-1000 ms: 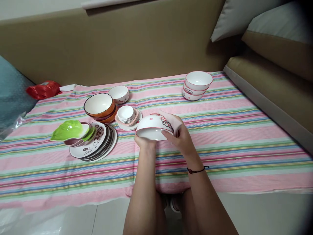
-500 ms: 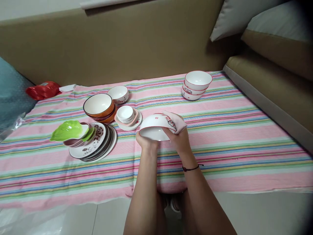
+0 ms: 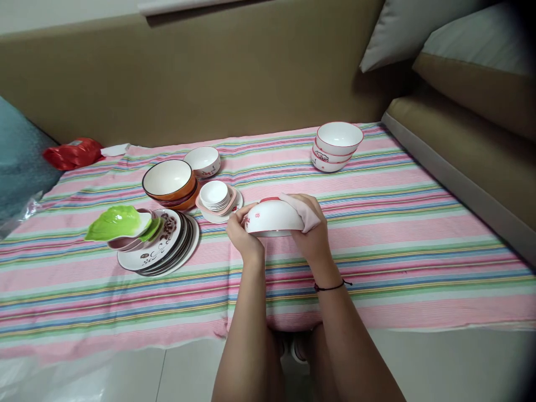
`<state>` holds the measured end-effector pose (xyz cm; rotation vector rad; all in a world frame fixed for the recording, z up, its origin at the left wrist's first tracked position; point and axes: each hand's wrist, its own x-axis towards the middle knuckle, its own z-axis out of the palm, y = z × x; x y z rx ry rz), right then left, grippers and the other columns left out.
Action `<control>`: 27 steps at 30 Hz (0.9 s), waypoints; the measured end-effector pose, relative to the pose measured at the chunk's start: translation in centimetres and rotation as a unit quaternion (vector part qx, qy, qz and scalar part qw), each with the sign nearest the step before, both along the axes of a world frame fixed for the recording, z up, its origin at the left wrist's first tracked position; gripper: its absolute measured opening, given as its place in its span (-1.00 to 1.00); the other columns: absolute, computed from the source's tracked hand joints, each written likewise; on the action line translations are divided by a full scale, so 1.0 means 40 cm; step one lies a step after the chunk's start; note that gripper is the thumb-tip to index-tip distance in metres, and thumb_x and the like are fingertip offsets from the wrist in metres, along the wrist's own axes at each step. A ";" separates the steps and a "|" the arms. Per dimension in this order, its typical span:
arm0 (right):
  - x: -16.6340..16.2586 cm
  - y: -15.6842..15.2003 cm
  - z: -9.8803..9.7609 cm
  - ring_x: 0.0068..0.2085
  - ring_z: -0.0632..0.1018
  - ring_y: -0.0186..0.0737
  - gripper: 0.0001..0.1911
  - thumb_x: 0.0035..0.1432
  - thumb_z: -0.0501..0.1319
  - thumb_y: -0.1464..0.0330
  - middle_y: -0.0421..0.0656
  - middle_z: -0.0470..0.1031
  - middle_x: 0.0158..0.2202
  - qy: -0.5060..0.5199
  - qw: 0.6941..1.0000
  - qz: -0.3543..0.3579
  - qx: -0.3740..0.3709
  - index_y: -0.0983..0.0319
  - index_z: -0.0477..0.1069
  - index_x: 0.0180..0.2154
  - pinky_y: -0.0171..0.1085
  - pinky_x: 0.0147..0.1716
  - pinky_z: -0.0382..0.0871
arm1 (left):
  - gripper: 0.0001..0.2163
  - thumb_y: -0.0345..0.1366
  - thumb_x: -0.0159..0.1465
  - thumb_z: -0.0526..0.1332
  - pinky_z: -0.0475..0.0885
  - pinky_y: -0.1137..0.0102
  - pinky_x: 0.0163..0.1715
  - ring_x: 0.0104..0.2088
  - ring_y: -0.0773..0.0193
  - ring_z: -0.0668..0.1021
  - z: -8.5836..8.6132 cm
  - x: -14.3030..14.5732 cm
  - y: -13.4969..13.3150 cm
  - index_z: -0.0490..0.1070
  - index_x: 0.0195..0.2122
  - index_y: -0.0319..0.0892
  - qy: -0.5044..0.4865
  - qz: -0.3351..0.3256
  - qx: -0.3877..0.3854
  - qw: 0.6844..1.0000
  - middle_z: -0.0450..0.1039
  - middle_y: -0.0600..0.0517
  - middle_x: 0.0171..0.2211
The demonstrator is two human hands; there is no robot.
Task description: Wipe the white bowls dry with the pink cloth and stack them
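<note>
A white bowl with a red rim and red pattern (image 3: 271,216) is held upside down above the striped cloth (image 3: 377,223), its foot pointing up. My left hand (image 3: 240,234) grips its left edge. My right hand (image 3: 312,237) presses a pale pink cloth (image 3: 304,213) against the bowl's right side, fingers wrapped over it. A dark cord sits on my right wrist.
To the left lie a stack of plates (image 3: 165,248) with a green leaf dish (image 3: 115,221), orange bowls (image 3: 170,181), a small white bowl (image 3: 204,160) and stacked saucers (image 3: 215,196). Stacked white bowls (image 3: 337,145) stand at the back right. A red bag (image 3: 73,152) lies far left.
The bowl has been turned from tilted toward me to fully upside down, and my left hand has shifted from under it to its left edge. The pink cloth stays on the right side.
</note>
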<state>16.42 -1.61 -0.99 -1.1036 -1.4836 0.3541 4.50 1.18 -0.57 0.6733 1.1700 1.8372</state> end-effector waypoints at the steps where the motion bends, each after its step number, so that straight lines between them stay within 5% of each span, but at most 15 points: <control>1: 0.001 0.000 -0.002 0.10 0.45 -0.06 -0.51 0.10 0.14 0.51 -0.09 0.44 0.03 -0.001 1.000 -0.001 -0.004 0.08 0.41 0.07 -0.04 0.14 0.37 | -0.56 -0.21 0.24 -0.07 0.37 0.40 -0.33 -0.39 0.25 0.55 0.004 0.002 -0.004 0.57 -0.49 -0.25 0.026 0.001 0.001 1.000 0.57 -0.05 -0.46; 13: 0.001 -0.005 -0.007 0.03 0.48 -0.06 -0.41 0.00 0.06 0.62 -0.10 0.44 -0.02 -0.040 0.997 -0.030 -0.055 0.09 0.45 0.03 -0.06 0.03 0.41 | -0.70 -0.40 0.29 0.05 0.29 0.41 -0.12 -0.26 0.22 0.48 -0.004 0.043 -0.037 0.57 -0.42 -0.11 0.267 -0.013 0.052 0.962 0.53 0.01 -0.36; 19: 0.003 0.005 -0.017 0.02 0.49 -0.02 -0.44 -0.01 0.04 0.61 -0.08 0.48 -0.05 -0.082 0.994 -0.049 -0.058 0.10 0.46 -0.01 -0.04 0.01 0.42 | -0.79 -0.25 0.29 0.14 0.31 0.41 -0.07 -0.19 0.20 0.51 0.003 0.049 -0.036 0.58 -0.34 -0.12 0.210 -0.060 0.044 0.975 0.53 -0.02 -0.28; 23: 0.023 0.010 -0.030 0.06 0.49 -0.08 -0.36 -0.08 -0.01 0.64 -0.13 0.50 -0.02 -0.015 0.996 -0.063 -0.056 0.09 0.48 -0.02 -0.06 0.08 0.40 | -0.69 -0.11 0.32 0.07 0.42 0.36 -0.18 -0.19 0.18 0.60 0.001 0.027 -0.013 0.53 -0.22 -0.16 0.069 -0.062 0.015 0.996 0.53 -0.08 -0.13; 27: 0.038 0.012 -0.029 0.06 0.49 -0.10 -0.39 -0.08 -0.02 0.63 -0.12 0.53 -0.03 0.063 0.995 -0.074 -0.038 0.14 0.53 -0.06 -0.06 0.12 0.37 | -0.64 -0.07 0.32 0.04 0.40 0.37 -0.13 -0.04 0.15 0.56 -0.006 0.015 0.007 0.54 -0.19 -0.19 0.044 -0.089 -0.042 0.994 0.55 -0.12 -0.08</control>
